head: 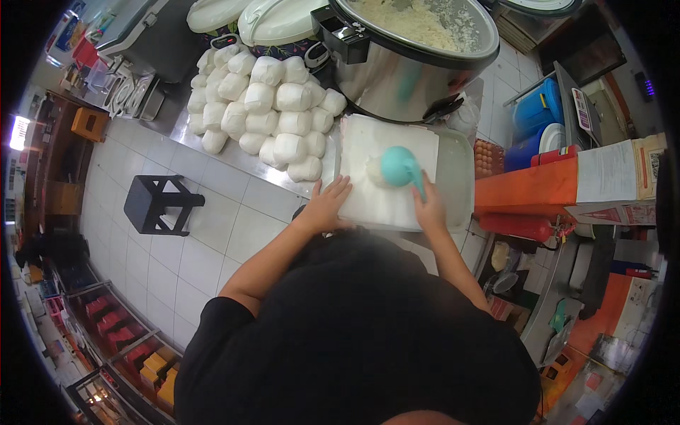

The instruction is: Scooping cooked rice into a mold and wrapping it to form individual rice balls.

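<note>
In the head view my right hand (430, 206) grips the handle of a turquoise plastic scoop (398, 166). Its rounded back faces up over a mound of white rice (374, 169), and the scoop hides part of the mound. Under the rice lies a stack of white paper sheets (361, 143), set on a pale tray (461, 180). My left hand (330, 204) rests on the near left edge of the paper with its fingers spread, holding nothing. Left of the paper, a pile of white paper-wrapped bundles (292, 119) covers the steel table (183, 127).
A large cooker (382, 85) of cooked rice stands directly behind the paper. White-lidded containers (281, 24) are behind the bundles. On the floor at left is a black plastic stool (154, 204). A red fire extinguisher (515, 226) and a crate of eggs (486, 156) are at right.
</note>
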A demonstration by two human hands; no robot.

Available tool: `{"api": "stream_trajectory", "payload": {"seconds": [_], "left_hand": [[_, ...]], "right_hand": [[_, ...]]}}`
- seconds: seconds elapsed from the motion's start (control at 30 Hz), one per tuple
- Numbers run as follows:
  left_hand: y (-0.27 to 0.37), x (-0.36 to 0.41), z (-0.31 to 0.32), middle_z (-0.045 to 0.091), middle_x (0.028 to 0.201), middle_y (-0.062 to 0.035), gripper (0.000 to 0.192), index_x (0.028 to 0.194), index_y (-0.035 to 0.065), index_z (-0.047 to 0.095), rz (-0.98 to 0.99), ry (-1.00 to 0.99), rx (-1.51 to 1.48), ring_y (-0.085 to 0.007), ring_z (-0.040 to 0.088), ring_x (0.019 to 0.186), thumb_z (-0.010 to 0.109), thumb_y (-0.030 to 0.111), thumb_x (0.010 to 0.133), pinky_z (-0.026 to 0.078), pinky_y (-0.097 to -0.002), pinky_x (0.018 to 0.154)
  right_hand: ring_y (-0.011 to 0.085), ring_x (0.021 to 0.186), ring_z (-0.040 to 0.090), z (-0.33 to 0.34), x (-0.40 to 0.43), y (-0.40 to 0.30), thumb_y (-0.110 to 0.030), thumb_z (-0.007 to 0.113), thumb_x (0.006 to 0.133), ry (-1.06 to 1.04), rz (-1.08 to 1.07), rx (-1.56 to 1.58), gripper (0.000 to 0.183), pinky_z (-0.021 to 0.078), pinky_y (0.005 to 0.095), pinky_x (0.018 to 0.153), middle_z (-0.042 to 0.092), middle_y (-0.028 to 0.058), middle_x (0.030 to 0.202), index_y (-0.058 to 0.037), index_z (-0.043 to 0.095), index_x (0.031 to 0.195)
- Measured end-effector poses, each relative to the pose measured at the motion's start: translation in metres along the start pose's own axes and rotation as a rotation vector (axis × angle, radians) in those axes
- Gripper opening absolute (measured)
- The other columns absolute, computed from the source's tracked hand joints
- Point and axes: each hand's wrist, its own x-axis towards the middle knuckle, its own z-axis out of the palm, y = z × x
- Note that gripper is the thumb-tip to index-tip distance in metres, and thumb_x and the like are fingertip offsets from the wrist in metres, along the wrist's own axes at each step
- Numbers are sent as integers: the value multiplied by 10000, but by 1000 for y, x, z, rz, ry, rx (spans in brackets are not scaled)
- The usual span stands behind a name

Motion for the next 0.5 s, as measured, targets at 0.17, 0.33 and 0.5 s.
{"api": "stream_trajectory", "payload": {"seconds": [0.17,0.33,0.5], "left_hand": [[-12,-17,-1,350,1470,-117,786,1343,51,439,104,3,-87,-258,274,1390,760,372,702,231,-536,1093],[-8,-24,-10,479,1376,-99,611,1237,53,549,108,88,-195,-259,366,1340,765,282,713,300,-455,1071],[-3,-17,-4,482,1374,-89,596,1225,57,561,126,90,-194,-251,366,1340,768,277,711,298,-466,1076]], "right_hand": [[350,1012,570,-18,-2,55,-184,586,881,293,188,30,497,439,393,915,597,189,1075,-3,459,1326],[341,1102,504,-19,2,38,-239,683,794,284,-169,-125,436,390,434,960,576,139,1142,-36,577,1164],[328,1136,464,6,-4,17,-318,750,695,-173,-396,148,334,364,436,968,573,110,1140,-73,680,911]]}}
